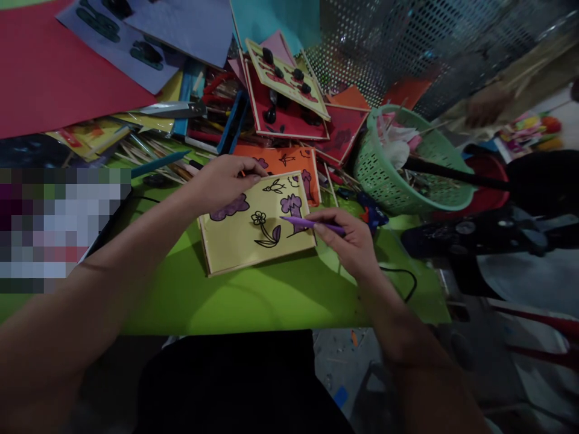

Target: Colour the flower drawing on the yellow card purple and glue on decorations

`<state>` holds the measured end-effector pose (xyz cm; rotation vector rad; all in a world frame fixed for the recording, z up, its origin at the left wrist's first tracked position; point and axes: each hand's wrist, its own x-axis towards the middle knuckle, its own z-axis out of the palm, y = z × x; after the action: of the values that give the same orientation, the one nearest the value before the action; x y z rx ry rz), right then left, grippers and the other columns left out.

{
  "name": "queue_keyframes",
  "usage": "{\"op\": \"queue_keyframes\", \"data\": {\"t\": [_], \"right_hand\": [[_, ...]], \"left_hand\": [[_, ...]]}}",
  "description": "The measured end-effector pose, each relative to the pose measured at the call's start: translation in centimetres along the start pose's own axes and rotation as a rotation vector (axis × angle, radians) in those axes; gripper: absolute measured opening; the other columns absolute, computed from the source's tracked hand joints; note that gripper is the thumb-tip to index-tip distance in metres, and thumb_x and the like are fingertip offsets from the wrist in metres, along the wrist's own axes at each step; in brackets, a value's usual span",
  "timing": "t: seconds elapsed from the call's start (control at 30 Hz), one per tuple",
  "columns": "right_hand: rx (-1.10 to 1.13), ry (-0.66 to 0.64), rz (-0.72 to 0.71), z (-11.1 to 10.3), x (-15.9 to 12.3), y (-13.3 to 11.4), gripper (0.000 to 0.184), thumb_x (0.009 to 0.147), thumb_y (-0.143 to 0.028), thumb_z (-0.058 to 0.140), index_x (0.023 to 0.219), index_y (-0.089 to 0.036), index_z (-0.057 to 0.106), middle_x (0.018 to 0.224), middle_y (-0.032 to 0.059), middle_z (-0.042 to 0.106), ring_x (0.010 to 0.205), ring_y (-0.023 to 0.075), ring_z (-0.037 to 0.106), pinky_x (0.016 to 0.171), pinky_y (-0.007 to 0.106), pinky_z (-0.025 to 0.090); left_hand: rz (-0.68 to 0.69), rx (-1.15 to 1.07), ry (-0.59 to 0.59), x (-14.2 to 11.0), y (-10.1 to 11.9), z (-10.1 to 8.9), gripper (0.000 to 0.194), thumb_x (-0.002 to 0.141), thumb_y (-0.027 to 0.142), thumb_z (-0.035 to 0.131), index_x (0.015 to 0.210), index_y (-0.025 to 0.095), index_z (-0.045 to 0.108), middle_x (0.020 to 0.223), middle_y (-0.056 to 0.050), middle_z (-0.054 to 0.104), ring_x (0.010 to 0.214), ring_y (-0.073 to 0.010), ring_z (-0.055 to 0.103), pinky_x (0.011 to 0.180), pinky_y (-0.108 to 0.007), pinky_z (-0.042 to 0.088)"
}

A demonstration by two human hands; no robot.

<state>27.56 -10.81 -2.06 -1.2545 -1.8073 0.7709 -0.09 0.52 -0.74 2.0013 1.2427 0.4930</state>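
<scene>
A yellow picture board [230, 247] edged with thin wooden strips lies tilted on the green table. Black outlines of a flower, a bird and a tree are drawn on it; the cloud, the tree and one leaf are filled in purple. My left hand [230, 181] grips the board's top edge with curled fingers. Between the fingers of my right hand [350, 241] is a purple marker [332, 227], its tip over the board between the flower and the tree. An orange picture board [312, 160] with similar purple drawings lies partly hidden behind the yellow one.
A green plastic basket [418, 123] of scraps stands at right. Scissors [174, 109], wooden sticks [136, 147], red framed boards [341, 129] and coloured paper [54, 66] crowd the back. A black cable [412, 283] curls by the table's [271, 307] right side. Another person's hand [488, 105] shows beyond.
</scene>
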Motion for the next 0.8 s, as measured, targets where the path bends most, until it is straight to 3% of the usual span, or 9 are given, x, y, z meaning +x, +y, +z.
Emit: {"op": "queue_keyframes", "data": {"t": [0.13, 0.37, 0.57, 0.7, 0.8], "right_hand": [[-0.005, 0.049, 0.029, 0.0, 0.0, -0.1, 0.015, 0.099, -0.036, 0.072, 0.107, -0.025, 0.080, 0.101, 0.0030, 0.079, 0.086, 0.0196, 0.072, 0.076, 0.035, 0.059], [-0.020, -0.088, 0.001, 0.7, 0.2, 0.0, 0.016, 0.098, -0.033, 0.072, 0.109, -0.024, 0.079, 0.102, 0.0053, 0.080, 0.093, 0.0211, 0.074, 0.081, 0.036, 0.061], [0.018, -0.132, -0.039, 1.9, 0.8, 0.1, 0.014, 0.098, -0.028, 0.072, 0.108, -0.023, 0.079, 0.107, 0.0059, 0.081, 0.095, 0.0209, 0.077, 0.083, 0.036, 0.062], [-0.019, -0.137, -0.073, 2.9, 1.0, 0.6, 0.015, 0.099, -0.030, 0.071, 0.107, -0.022, 0.080, 0.102, 0.0058, 0.082, 0.086, 0.0192, 0.076, 0.076, 0.033, 0.060], [-0.064, -0.133, -0.099, 3.2, 1.0, 0.9, 0.016, 0.099, -0.033, 0.071, 0.106, -0.023, 0.080, 0.101, 0.0058, 0.083, 0.090, 0.0211, 0.077, 0.078, 0.035, 0.060]], "left_hand": [[-0.057, 0.059, -0.013, -0.2, 0.5, -0.2, 0.038, 0.097, 0.035, 0.053, 0.120, 0.018, 0.079, 0.107, -0.009, 0.081, 0.096, -0.0233, 0.073, 0.091, -0.033, 0.053], [-0.015, 0.137, -0.149, -0.3, 0.8, -0.3, 0.038, 0.098, 0.036, 0.053, 0.121, 0.023, 0.081, 0.121, -0.009, 0.080, 0.105, -0.0257, 0.073, 0.089, -0.032, 0.052], [0.005, 0.170, -0.126, -0.2, 0.5, 0.3, 0.036, 0.099, 0.034, 0.054, 0.120, 0.023, 0.082, 0.118, -0.009, 0.081, 0.104, -0.0258, 0.074, 0.084, -0.030, 0.052], [-0.012, 0.162, -0.112, -0.3, 0.6, 0.5, 0.036, 0.099, 0.032, 0.054, 0.121, 0.022, 0.082, 0.101, -0.008, 0.081, 0.087, -0.0221, 0.075, 0.074, -0.028, 0.051], [-0.037, 0.153, -0.125, -0.4, 0.9, 0.4, 0.036, 0.100, 0.032, 0.055, 0.121, 0.021, 0.081, 0.092, -0.008, 0.080, 0.074, -0.0193, 0.072, 0.066, -0.027, 0.050]]}}
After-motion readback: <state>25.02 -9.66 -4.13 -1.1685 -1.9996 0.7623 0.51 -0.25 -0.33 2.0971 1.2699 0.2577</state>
